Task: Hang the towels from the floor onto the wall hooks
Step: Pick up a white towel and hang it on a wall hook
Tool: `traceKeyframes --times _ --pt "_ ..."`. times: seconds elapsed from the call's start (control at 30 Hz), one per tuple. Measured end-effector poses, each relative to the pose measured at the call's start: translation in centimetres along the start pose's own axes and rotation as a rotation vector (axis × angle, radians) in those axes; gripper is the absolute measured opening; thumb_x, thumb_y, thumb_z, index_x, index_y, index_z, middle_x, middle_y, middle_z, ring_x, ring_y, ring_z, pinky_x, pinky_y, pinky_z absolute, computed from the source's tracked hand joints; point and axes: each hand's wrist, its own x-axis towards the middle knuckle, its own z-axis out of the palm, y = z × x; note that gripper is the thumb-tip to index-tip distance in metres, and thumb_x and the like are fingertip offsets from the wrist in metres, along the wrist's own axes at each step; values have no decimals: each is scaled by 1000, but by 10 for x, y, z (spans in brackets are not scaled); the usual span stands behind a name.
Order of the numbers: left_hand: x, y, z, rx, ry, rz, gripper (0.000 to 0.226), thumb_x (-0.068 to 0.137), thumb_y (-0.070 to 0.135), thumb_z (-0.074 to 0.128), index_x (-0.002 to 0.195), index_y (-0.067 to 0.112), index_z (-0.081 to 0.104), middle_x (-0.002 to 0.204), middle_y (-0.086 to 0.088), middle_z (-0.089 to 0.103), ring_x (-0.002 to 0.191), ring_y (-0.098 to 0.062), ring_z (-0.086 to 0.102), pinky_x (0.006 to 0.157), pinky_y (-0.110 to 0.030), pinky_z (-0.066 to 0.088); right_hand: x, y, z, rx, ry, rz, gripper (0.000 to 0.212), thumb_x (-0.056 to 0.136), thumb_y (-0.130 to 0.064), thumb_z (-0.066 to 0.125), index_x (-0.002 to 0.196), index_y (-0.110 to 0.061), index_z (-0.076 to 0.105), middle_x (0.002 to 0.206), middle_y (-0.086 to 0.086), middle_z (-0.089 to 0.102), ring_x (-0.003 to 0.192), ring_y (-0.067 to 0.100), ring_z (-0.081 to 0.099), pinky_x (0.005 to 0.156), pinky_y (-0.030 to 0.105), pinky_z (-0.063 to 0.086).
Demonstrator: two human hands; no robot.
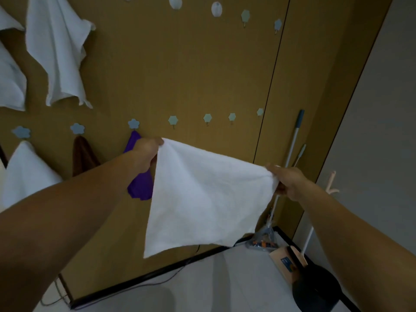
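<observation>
Two hands, one white towel (202, 199), held up before the wall (180, 64).
Nearest, the left hand (146, 154) pinches its upper left corner, the right hand (288, 181) grips the upper right; behind the towel's left edge hangs a purple towel (139, 188), above it a row of flower hooks (173, 120).

A tan wood-look wall panel (191, 70) fills most of the view, split by a thin dark vertical seam (273, 70). To the right stands a plain grey wall (382, 109). A black skirting strip (157, 272) runs along the panel's foot above a pale floor (225, 284), where a thin cable (157, 282) trails. A long-handled mop (292, 140) leans in the corner, above a clear plastic bag (263, 240), a cardboard box (282, 260) and a dark round object (315, 289). The light is dim and even
</observation>
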Motion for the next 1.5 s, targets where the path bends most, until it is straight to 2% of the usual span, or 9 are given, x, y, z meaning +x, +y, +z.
traceKeyframes --times 0.13,0.3,0.53,0.67,0.8,1.03,1.2,1.33,1.5 --pt "-1 2 -6 35 28 28 11 90 22 57 84 13 59 82 -4 63 68 -18 58 55 -29 48 -3 -13 -4 127 -53 -48 19 90 -29 66 90 -10 62 94 7 66 83 25 64 61 37 52" --pt "-2 5 -12 -7 110 34 14 93 21 56 81 15 55 81 -3 60 70 -17 57 56 -29 49 -1 -27 -5 236 -241 -99 28 89 -8 61 115 -2 56 110 12 64 101 32 63 82 42 55" --pt "0 5 -17 -50 168 33 14 93 29 56 87 16 56 88 -1 57 79 -17 54 69 -31 49 13 -19 5 -391 26 -212 25 91 -26 64 76 -6 57 80 15 60 75 28 59 72 38 52" --pt "-2 2 -18 -36 227 19 19 91 33 58 79 19 52 85 -1 52 74 -16 50 82 -34 51 14 -13 14 -631 9 -225 30 98 -33 51 89 -6 60 91 11 59 88 28 60 77 37 49" --pt "-4 0 -24 -54 276 -2 21 90 35 60 80 18 52 83 0 50 75 -15 49 93 -38 52 9 -15 19 -441 -91 -96 34 97 -23 54 66 -9 52 57 6 43 49 16 36 46 28 31" --pt "-5 -11 -30 -77 328 -23 18 92 31 59 96 15 50 82 -1 47 70 -16 46 91 -37 52 2 -19 18 -101 -377 -63 13 88 -22 68 91 -10 65 70 1 51 58 11 37 56 25 29" --pt "-4 -16 -35 -83 313 -20 20 92 23 59 76 17 49 81 -2 49 70 -16 47 90 -38 51 12 -18 26 -187 -244 -191 37 78 -11 77 112 -7 63 92 2 63 69 12 56 48 17 43" --pt "-1 -21 -34 -89 304 -1 24 91 25 62 71 16 50 76 -2 49 67 -14 47 75 -32 49 25 -16 36 -369 -77 -281 47 80 -8 75 123 2 58 121 14 60 102 27 59 80 32 50" --pt "6 -27 -37 -149 263 24 16 87 28 66 83 14 59 79 0 56 72 -14 51 67 -28 44 25 -18 52 -366 39 -317 10 84 -3 60 92 -5 65 95 15 63 84 29 61 79 41 55"
